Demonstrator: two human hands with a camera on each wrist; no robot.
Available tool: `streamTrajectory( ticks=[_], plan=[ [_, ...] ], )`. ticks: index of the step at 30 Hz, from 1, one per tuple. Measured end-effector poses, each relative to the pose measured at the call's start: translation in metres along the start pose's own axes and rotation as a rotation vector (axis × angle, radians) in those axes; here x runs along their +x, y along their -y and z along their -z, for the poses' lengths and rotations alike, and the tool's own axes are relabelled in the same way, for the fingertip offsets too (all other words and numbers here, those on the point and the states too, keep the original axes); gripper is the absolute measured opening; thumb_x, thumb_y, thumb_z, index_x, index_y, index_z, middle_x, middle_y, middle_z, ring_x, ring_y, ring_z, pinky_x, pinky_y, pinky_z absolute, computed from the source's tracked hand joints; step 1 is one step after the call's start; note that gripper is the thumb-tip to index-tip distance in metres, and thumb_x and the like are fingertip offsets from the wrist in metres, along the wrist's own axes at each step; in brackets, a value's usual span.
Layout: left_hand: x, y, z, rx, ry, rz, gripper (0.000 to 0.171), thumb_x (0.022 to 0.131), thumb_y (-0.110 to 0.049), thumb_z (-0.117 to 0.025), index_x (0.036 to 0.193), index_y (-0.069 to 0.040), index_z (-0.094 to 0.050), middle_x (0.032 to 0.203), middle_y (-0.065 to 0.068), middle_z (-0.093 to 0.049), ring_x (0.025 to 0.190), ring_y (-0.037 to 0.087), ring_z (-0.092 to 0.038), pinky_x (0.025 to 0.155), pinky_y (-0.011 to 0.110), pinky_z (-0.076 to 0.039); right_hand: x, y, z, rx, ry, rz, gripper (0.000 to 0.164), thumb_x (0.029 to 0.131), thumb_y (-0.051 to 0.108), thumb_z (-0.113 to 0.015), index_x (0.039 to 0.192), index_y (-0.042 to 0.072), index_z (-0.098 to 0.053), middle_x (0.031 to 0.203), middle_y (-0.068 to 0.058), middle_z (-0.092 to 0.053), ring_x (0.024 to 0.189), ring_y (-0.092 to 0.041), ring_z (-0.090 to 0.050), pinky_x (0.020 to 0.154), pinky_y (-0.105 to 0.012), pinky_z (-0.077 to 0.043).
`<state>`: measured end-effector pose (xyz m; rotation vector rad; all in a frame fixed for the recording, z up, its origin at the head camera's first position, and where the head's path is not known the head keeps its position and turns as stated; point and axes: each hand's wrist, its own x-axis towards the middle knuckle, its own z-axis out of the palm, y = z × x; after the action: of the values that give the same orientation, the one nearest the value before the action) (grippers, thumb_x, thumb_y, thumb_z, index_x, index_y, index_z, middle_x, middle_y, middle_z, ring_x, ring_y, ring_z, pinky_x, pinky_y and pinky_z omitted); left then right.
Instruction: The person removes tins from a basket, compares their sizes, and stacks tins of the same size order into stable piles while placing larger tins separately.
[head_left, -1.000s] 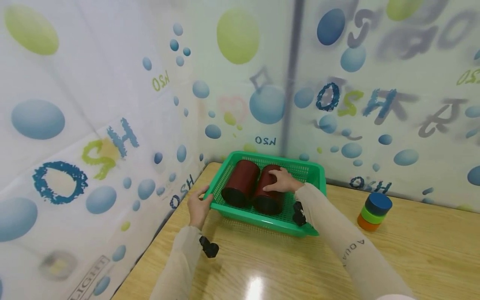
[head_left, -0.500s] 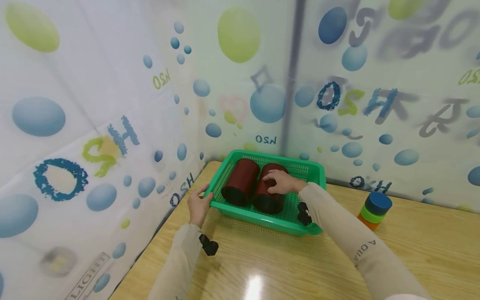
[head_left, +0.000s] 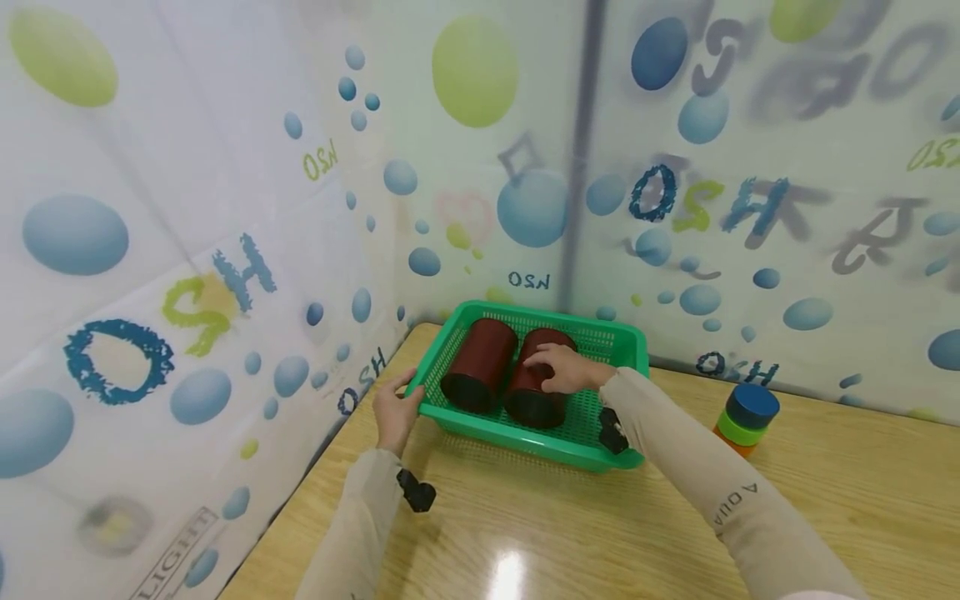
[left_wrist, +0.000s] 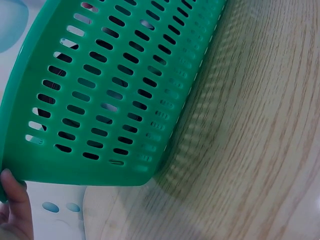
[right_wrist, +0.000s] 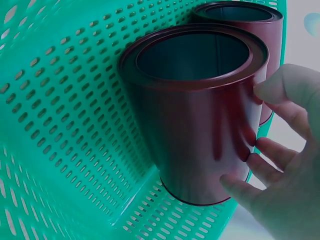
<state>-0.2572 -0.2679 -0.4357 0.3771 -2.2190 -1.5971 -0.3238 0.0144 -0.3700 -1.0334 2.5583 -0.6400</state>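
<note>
Two dark red, open-ended metal cans lie side by side in a green plastic basket (head_left: 510,431). The left can (head_left: 483,358) is untouched. Over the right can (right_wrist: 195,125) is my right hand (head_left: 566,368), its fingers spread and fingertips against the can's side; the thumb is up near the rim in the right wrist view. My left hand (head_left: 393,411) grips the basket's near left corner, its thumb (left_wrist: 15,185) on the outer rim in the left wrist view. Its other fingers are partly hidden there.
On the wooden table (head_left: 480,517), right of the basket, stands a stack of blue, green and orange round pieces (head_left: 746,417), its lower part partly behind my right sleeve. A printed curtain (head_left: 480,208) borders the table behind and on the left.
My right hand has shifted slightly right on the right can, and its thumb and fingers have drawn closer together. The cans, the basket and my left hand stay in place.
</note>
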Motion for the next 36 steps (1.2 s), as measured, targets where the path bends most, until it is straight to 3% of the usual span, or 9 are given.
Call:
streamTrajectory(
  ticks=[5,10,17,24,33,36],
  plan=[
    [0.0,0.001,0.0,0.006,-0.013,0.019,0.035,0.081,-0.003,-0.06,0.116,-0.003,-0.061,0.115,0.018,-0.057,0.081,0.027,-0.056,0.051,0.022,-0.049,-0.002,-0.003,0.0,0.004,0.001,-0.006,0.046,0.083,0.004,-0.053,0.128,-0.002,-0.047,0.139,-0.027,-0.026,0.129,-0.041,-0.019,0.1,-0.054,-0.026],
    [-0.001,0.004,0.001,-0.021,-0.035,-0.001,0.033,0.079,-0.002,-0.06,0.113,-0.002,-0.063,0.109,0.019,-0.058,0.074,0.024,-0.057,0.049,0.023,-0.05,-0.002,-0.004,0.0,-0.005,-0.055,-0.027,0.044,0.085,0.01,-0.055,0.126,-0.005,-0.047,0.133,-0.025,-0.036,0.126,-0.04,-0.025,0.099,-0.052,-0.029],
    [0.0,0.004,0.001,-0.004,-0.015,0.021,0.035,0.08,-0.003,-0.06,0.115,-0.003,-0.062,0.112,0.017,-0.057,0.078,0.025,-0.056,0.052,0.025,-0.051,0.001,-0.008,0.002,-0.001,-0.166,-0.151,0.048,0.086,0.017,-0.058,0.126,-0.007,-0.046,0.122,-0.022,-0.048,0.113,-0.037,-0.036,0.092,-0.047,-0.036],
    [0.001,0.0,-0.001,0.011,-0.006,0.036,0.036,0.08,-0.003,-0.06,0.116,-0.003,-0.061,0.112,0.017,-0.058,0.077,0.023,-0.056,0.05,0.021,-0.048,0.003,-0.011,0.002,0.1,-0.196,-0.34,0.064,0.085,0.028,-0.06,0.133,-0.006,-0.035,0.133,-0.027,-0.033,0.12,-0.041,-0.028,0.092,-0.051,-0.036],
    [0.0,-0.003,0.0,-0.001,-0.006,0.032,0.037,0.082,-0.005,-0.061,0.118,-0.004,-0.059,0.115,0.015,-0.057,0.079,0.026,-0.057,0.052,0.023,-0.049,0.01,-0.018,-0.002,0.278,-0.256,-0.466,0.081,0.084,0.034,-0.059,0.139,-0.006,-0.015,0.136,-0.032,-0.018,0.119,-0.046,-0.027,0.091,-0.056,-0.035],
    [-0.001,-0.003,0.0,-0.003,0.0,0.025,0.037,0.082,-0.004,-0.061,0.118,-0.003,-0.059,0.115,0.015,-0.057,0.079,0.026,-0.057,0.053,0.024,-0.05,0.012,-0.022,-0.002,0.304,-0.268,-0.509,0.088,0.083,0.036,-0.06,0.14,-0.007,-0.007,0.138,-0.034,-0.009,0.123,-0.049,-0.019,0.093,-0.058,-0.032]
  ],
)
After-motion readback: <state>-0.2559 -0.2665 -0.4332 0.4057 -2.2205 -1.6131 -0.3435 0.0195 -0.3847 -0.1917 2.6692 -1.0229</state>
